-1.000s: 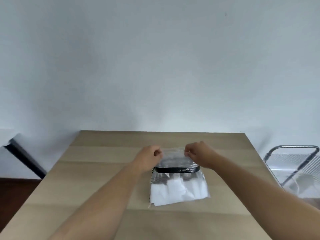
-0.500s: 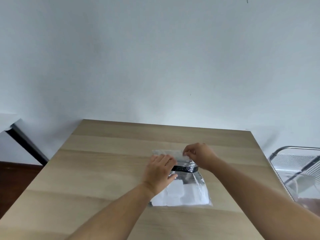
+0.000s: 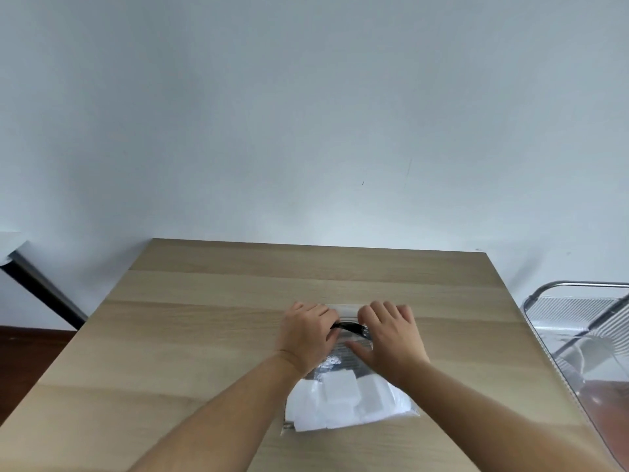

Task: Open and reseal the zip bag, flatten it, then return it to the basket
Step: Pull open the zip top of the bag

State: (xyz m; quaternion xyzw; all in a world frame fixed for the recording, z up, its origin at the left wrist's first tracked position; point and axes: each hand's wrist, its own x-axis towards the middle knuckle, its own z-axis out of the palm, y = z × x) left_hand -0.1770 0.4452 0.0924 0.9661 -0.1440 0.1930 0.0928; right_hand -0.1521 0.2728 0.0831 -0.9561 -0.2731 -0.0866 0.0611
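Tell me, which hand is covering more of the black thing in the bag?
The left hand. Its fingers lie over the left end of the black object inside the zip bag, while the right hand only meets its right tip.

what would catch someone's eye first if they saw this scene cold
Most likely the two bare hands, left hand and right hand, lying palm-down side by side on the far end of a clear zip bag in the middle of the wooden table. Next, the white blocks inside the bag's near end, and a metal-framed wire basket past the table's right edge.
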